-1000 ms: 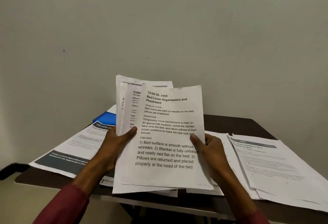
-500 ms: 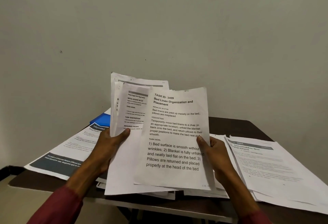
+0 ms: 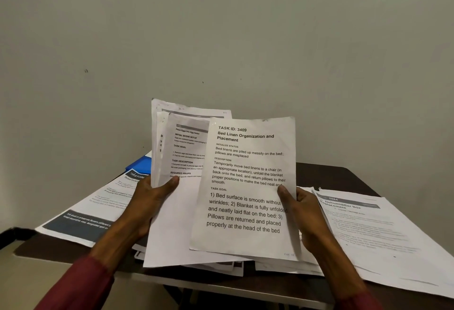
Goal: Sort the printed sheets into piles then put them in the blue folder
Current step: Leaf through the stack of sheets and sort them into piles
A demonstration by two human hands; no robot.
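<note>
blue folder (image 3: 139, 166) mostly hidden; left hand (image 3: 149, 199) grips stack (image 3: 175, 226), right hand (image 3: 304, 209) pinches sheet (image 3: 245, 187) (fingers unseen).

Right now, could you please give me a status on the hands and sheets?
Left hand grips fanned white printed sheets. Right hand pinches front Bed Linen sheet. Blue folder behind, partly covered by loose papers.

Front sheet (image 3: 248, 187) is plain white with black print, and the back sheets (image 3: 186, 147) are white too, with a grey header band. The blue folder (image 3: 140, 166) at far left is properly bright. Tabletop (image 3: 329, 174) dark brown, sleeves (image 3: 78, 285) maroon, wall (image 3: 221, 39) pale greyish green. The near-left page (image 3: 81, 226) has a slate-grey banner with white lettering.
</note>
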